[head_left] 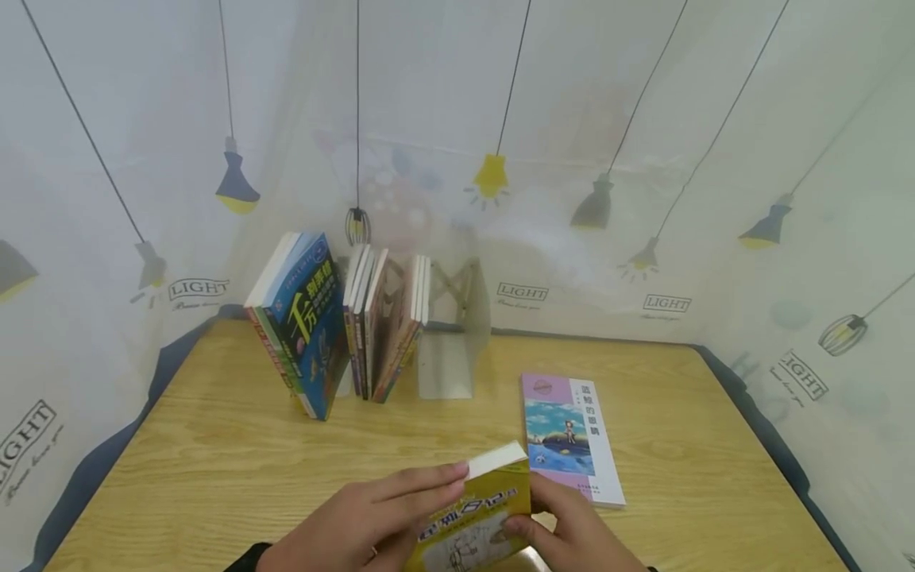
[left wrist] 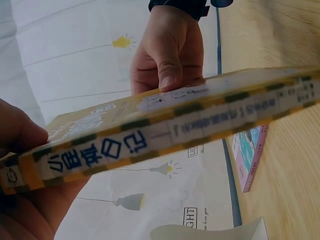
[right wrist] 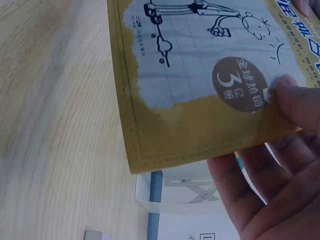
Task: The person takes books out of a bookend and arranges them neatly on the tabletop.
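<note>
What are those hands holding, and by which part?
A yellow book: the left hand grips it near the top of its spine, and the right hand pinches its opposite side edge.

yellow wood-grain counter (head_left: 214, 469), pale upright-ended bookend (head_left: 446, 369), tall blue-covered book (head_left: 310, 322) and thin white-paged books (head_left: 382, 334) standing, pink-and-white paperback (head_left: 568, 445) lying flat at right

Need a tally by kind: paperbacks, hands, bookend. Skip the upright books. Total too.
Paperbacks: 2 (yellow paperback, held; pink-and-white paperback, lying flat on the table)
Hands: 2 (left hand, right hand)
Expandable bookend: 1
Total: 5
</note>
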`<action>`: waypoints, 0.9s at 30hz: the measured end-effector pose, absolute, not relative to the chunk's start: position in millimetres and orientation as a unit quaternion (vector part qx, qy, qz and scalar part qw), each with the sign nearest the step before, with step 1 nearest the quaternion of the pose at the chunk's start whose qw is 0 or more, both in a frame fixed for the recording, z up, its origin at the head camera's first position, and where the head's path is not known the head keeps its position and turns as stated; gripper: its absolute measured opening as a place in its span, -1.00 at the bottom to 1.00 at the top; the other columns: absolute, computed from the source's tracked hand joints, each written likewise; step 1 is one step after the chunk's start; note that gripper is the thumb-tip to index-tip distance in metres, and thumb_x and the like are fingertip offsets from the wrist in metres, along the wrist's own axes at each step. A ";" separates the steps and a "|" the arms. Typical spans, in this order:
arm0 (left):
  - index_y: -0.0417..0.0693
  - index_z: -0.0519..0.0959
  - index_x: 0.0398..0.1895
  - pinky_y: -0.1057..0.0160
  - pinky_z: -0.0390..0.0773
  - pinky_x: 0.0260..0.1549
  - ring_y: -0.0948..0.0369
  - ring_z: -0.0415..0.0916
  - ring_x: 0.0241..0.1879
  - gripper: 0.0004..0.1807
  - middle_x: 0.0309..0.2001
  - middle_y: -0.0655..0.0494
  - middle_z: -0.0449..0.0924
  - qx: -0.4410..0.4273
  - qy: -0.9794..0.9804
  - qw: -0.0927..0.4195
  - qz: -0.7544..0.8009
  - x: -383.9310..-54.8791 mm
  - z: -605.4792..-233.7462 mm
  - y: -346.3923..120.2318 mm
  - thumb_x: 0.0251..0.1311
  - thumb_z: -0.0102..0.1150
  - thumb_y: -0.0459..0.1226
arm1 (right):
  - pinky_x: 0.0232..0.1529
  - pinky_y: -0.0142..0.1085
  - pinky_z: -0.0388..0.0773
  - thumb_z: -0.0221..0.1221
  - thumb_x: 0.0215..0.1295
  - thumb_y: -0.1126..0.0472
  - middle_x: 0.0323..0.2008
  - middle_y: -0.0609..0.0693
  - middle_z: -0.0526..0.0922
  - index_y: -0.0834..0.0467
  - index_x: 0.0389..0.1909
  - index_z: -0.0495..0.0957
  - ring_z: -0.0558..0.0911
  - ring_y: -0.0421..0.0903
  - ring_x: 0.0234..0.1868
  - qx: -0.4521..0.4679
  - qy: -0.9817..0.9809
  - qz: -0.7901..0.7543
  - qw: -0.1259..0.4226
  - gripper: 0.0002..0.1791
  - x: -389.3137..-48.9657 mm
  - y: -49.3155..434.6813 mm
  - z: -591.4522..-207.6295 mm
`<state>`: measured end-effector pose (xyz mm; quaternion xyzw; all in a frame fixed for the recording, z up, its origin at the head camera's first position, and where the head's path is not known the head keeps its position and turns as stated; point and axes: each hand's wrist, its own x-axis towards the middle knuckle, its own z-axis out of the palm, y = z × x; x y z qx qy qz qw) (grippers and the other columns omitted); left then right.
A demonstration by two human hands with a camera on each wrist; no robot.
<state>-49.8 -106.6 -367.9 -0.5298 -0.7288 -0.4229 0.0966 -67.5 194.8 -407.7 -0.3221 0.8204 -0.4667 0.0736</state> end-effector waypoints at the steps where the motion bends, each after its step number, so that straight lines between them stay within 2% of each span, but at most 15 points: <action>1: -0.13 0.21 0.54 0.57 0.49 -0.16 0.11 0.50 0.27 -0.19 0.52 0.05 0.22 -0.526 -0.731 0.096 -0.424 -49.7 -367.4 -106.7 0.22 0.18 -0.61 | -0.12 -0.27 0.68 0.18 0.42 0.16 -0.06 -0.11 0.71 -0.02 0.17 0.53 0.68 -0.25 -0.10 -0.331 0.813 -0.474 0.070 -0.67 -67.7 195.3 -408.4; 3: -0.13 0.22 0.53 0.55 0.53 -0.16 0.14 0.52 0.24 -0.23 0.51 0.02 0.24 -0.520 -0.732 0.087 -0.431 -49.9 -365.8 -106.8 0.26 0.16 -0.58 | -0.17 -0.27 0.69 0.19 0.40 0.23 -0.06 -0.06 0.72 0.04 0.17 0.54 0.69 -0.24 -0.12 -0.346 0.800 -0.487 0.064 -0.65 -68.1 196.0 -409.5; 5: -0.09 0.19 0.55 0.50 0.58 -0.16 0.15 0.54 0.22 -0.26 0.49 0.01 0.27 -0.501 -0.738 0.053 -0.450 -49.6 -363.0 -107.2 0.33 0.12 -0.53 | -0.18 -0.26 0.71 0.19 0.39 0.28 -0.05 0.00 0.72 0.09 0.18 0.54 0.71 -0.22 -0.13 -0.352 0.785 -0.504 0.069 -0.65 -67.8 196.9 -410.0; 9: 0.15 0.13 0.59 0.41 0.65 -0.17 0.23 0.57 0.11 -0.34 0.42 0.04 0.37 -0.410 -0.759 -0.054 -0.503 -48.0 -357.5 -108.5 0.49 0.04 -0.30 | -0.15 -0.23 0.72 0.16 0.39 0.33 -0.01 0.09 0.72 0.14 0.19 0.55 0.74 -0.16 -0.10 -0.339 0.762 -0.542 0.103 -0.64 -66.6 199.2 -411.1; 11: 0.26 0.11 0.58 0.36 0.67 -0.18 0.24 0.58 0.10 -0.36 0.40 0.06 0.38 -0.362 -0.764 -0.085 -0.527 -46.7 -356.6 -109.6 0.52 0.02 -0.21 | -0.15 -0.21 0.73 0.15 0.39 0.35 -0.01 0.12 0.72 0.16 0.19 0.55 0.75 -0.13 -0.10 -0.336 0.756 -0.551 0.107 -0.63 -66.5 200.7 -412.1; 12: 0.30 0.14 0.57 0.36 0.68 -0.20 0.26 0.58 0.07 -0.38 0.39 0.08 0.38 -0.347 -0.768 -0.083 -0.532 -46.3 -356.8 -110.2 0.52 0.02 -0.19 | -0.16 -0.21 0.73 0.15 0.38 0.35 -0.01 0.12 0.72 0.15 0.19 0.56 0.75 -0.13 -0.11 -0.335 0.756 -0.553 0.105 -0.63 -66.7 201.3 -412.5; 14: 0.25 0.19 0.55 0.34 0.69 -0.25 0.25 0.58 0.04 -0.40 0.39 0.04 0.37 -0.346 -0.772 -0.045 -0.532 -46.2 -358.7 -111.0 0.51 0.03 -0.22 | -0.18 -0.21 0.73 0.14 0.38 0.37 -0.02 0.12 0.73 0.16 0.20 0.56 0.76 -0.13 -0.13 -0.334 0.755 -0.556 0.096 -0.61 -67.5 203.4 -413.0; 17: 0.21 0.31 0.48 0.29 0.68 -0.17 0.25 0.55 0.10 -0.43 0.37 0.10 0.40 -0.357 -0.795 0.053 -0.488 -46.5 -362.5 -111.4 0.45 0.11 -0.28 | -0.21 -0.17 0.74 0.09 0.42 0.41 0.00 0.15 0.73 0.20 0.27 0.52 0.77 -0.09 -0.14 -0.322 0.742 -0.580 0.099 -0.58 -69.3 208.4 -414.2; 19: 0.13 0.37 0.44 0.25 0.65 -0.05 0.21 0.50 0.19 -0.43 0.37 0.10 0.41 -0.367 -0.808 0.122 -0.445 -47.7 -365.4 -111.4 0.39 0.18 -0.32 | -0.22 -0.12 0.74 0.04 0.45 0.42 0.01 0.17 0.72 0.25 0.31 0.48 0.77 -0.04 -0.13 -0.303 0.731 -0.602 0.108 -0.57 -70.7 211.9 -415.2; 21: 0.11 0.41 0.41 0.16 0.59 0.10 0.17 0.42 0.30 -0.43 0.37 0.13 0.40 -0.364 -0.822 0.164 -0.406 -49.3 -367.6 -112.0 0.35 0.23 -0.32 | -0.23 -0.08 0.74 0.03 0.47 0.42 0.03 0.16 0.72 0.32 0.32 0.45 0.77 -0.01 -0.14 -0.274 0.728 -0.619 0.111 -0.57 -72.2 215.0 -416.2; 27: 0.14 0.40 0.43 -0.12 0.52 0.13 0.06 0.29 0.42 -0.41 0.42 0.13 0.35 -0.342 -0.854 0.184 -0.346 -53.4 -374.9 -115.5 0.34 0.26 -0.22 | -0.28 -0.16 0.73 0.12 0.45 0.30 -0.08 0.03 0.77 0.36 0.26 0.49 0.78 -0.05 -0.23 -0.162 0.777 -0.604 0.071 -0.58 -79.0 224.9 -415.5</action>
